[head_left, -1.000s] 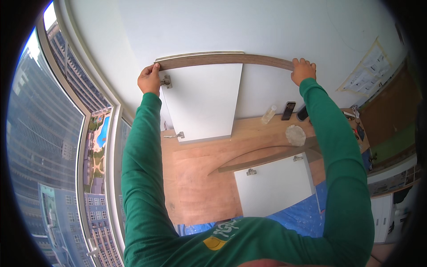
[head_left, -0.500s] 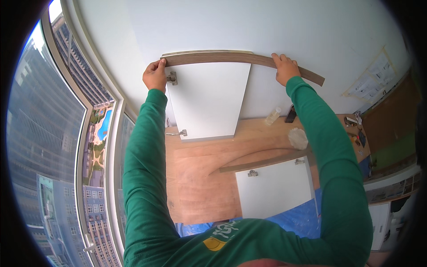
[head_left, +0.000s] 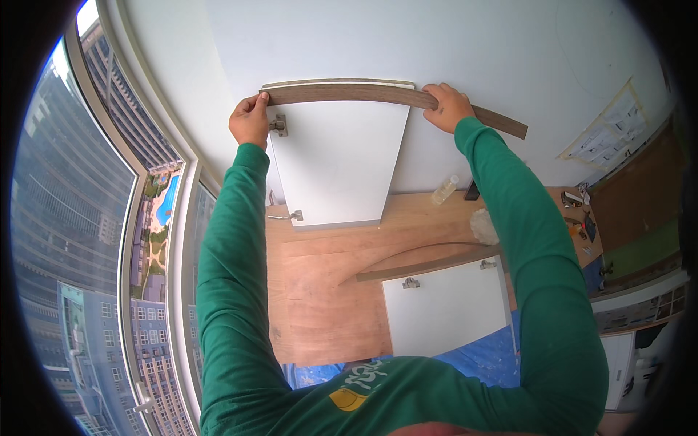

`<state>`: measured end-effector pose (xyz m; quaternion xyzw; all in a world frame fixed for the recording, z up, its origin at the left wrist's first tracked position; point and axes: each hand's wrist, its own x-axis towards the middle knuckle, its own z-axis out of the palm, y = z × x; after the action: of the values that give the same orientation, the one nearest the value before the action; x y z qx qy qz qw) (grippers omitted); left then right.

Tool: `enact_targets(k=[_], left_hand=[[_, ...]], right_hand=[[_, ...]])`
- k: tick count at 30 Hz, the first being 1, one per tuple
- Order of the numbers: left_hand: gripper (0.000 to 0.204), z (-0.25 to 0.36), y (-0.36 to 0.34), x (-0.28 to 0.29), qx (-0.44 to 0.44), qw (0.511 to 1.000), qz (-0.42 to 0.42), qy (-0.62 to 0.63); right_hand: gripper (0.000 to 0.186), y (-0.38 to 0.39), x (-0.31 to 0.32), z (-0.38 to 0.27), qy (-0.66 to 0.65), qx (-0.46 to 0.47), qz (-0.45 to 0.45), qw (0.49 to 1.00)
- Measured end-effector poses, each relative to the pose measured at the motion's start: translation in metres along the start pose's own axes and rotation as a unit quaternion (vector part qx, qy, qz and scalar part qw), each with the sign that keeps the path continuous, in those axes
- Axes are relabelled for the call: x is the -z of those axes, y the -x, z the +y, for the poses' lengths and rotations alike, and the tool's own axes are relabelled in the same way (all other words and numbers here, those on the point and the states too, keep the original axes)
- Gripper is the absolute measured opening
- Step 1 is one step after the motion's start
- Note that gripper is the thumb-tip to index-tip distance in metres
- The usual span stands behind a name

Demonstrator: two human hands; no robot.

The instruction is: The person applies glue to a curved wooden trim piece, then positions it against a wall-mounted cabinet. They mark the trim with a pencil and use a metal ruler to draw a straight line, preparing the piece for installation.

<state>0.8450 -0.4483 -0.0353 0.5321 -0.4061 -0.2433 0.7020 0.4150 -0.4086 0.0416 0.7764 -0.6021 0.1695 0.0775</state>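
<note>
A long wood-grain strip (head_left: 352, 93) lies across the top of an upright white cabinet panel (head_left: 334, 160), bending down to the right past the panel. My left hand (head_left: 249, 120) pinches its left end at the panel's upper left corner, beside a metal hinge (head_left: 279, 125). My right hand (head_left: 447, 107) grips the strip just right of the panel, with the free end sticking out beyond it. Another hinge (head_left: 295, 215) is at the panel's lower left. A thin pale edge shows behind the strip along the top.
On the plywood surface (head_left: 313, 312) lie another white panel with hinges (head_left: 443, 305), long curved strips (head_left: 392, 271), a clear bottle (head_left: 445, 190), a pale pad (head_left: 484, 227) and small tools (head_left: 578, 229). Blue sheeting (head_left: 472, 352) shows below. Windows (head_left: 87, 218) line the left; taped papers (head_left: 603, 123) hang right.
My right hand has slid left along the strip, from its right end to near the panel's edge, leaving the end exposed. My left hand stays at the left end, shifted very slightly.
</note>
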Motion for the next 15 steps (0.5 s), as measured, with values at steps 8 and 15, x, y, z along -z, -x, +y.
enact_targets(k=[8,15], left_hand=[[0.026,0.003,0.002,-0.006,0.0,1.0,-0.005,0.004],[0.026,-0.001,-0.001,-0.003,0.003,1.0,-0.004,0.006]], right_hand=[[0.041,-0.011,-0.004,0.017,-0.036,-0.028,-0.039,0.998],[0.03,-0.026,0.0,0.014,-0.14,-0.103,-0.063,0.983]])
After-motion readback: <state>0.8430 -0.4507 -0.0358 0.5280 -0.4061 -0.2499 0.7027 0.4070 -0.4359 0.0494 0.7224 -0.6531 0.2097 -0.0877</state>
